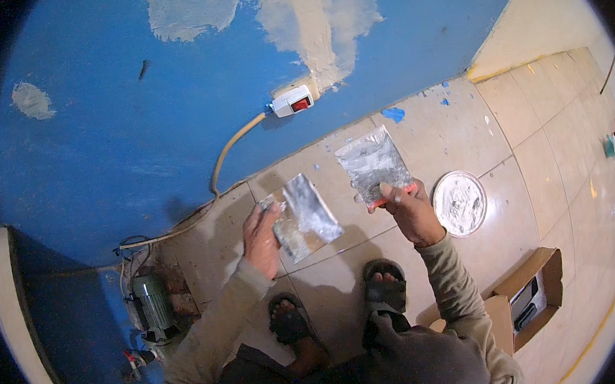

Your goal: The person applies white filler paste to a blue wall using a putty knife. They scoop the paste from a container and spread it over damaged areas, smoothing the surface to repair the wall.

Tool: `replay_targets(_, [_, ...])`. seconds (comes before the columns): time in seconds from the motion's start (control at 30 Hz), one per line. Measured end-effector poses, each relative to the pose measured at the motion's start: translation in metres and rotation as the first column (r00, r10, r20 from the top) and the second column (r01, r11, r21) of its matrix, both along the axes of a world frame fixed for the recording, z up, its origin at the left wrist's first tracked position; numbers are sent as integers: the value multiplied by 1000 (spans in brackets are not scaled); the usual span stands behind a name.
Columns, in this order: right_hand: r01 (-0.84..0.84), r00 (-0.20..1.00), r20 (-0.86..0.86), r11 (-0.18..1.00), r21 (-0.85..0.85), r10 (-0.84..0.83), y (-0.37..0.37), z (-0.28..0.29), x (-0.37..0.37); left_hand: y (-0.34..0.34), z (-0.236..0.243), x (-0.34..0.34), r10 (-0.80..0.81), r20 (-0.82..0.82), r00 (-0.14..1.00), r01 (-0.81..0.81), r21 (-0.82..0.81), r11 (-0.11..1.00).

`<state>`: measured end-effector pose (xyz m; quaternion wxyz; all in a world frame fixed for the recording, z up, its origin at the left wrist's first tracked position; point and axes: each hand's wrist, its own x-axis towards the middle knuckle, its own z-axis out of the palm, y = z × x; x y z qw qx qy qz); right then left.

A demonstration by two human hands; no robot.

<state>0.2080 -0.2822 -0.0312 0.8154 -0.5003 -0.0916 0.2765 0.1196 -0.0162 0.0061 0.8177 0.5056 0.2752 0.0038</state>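
Observation:
My left hand (pixel 259 239) grips a flat metal putty scraper (pixel 308 217) by its near edge, its blade smeared with white and grey paste. In my right hand (pixel 414 213) is a second wide scraper (pixel 373 160) with a red edge, pinched between thumb and fingers; white paste coats its face. The two blades are apart, held over the tiled floor. To the right of my right hand lies a round white lid (pixel 459 203) spread with white paste. The blue wall (pixel 138 118) ahead has pale filler patches (pixel 317 27).
A white switch box with a red rocker (pixel 293 102) hangs on the wall, its cable (pixel 230 154) running down to a green motor pump (pixel 153 303) at left. An open cardboard box (pixel 502 321) stands at right. Blue paint flakes (pixel 393 114) lie along the wall's foot.

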Motion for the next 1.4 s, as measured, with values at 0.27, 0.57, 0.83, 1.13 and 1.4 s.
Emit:
replay_targets(0.27, [564,363,926,768,-304,100,15,16,-13,-44,9,32,12,105,994,6,-174,985])
replay_targets(0.57, [539,713,685,740,-401,-148,-15,-29,-21,-53,52,35,-51,329,943,-32,242,970])
replay_targets(0.83, [618,377,925,754,-224,-35,23,-9,-18,-54,14,19,-5,25,1000,7,-64,998])
replay_targets(1.13, [592,536,834,764,-258,-134,24,-15,-28,-50,5,15,-34,36,999,32,41,999])
replay_targets(1.4, [538,629,774,675,-504,76,-1,-62,-41,-52,12,21,78,147,986,-87,52,995])
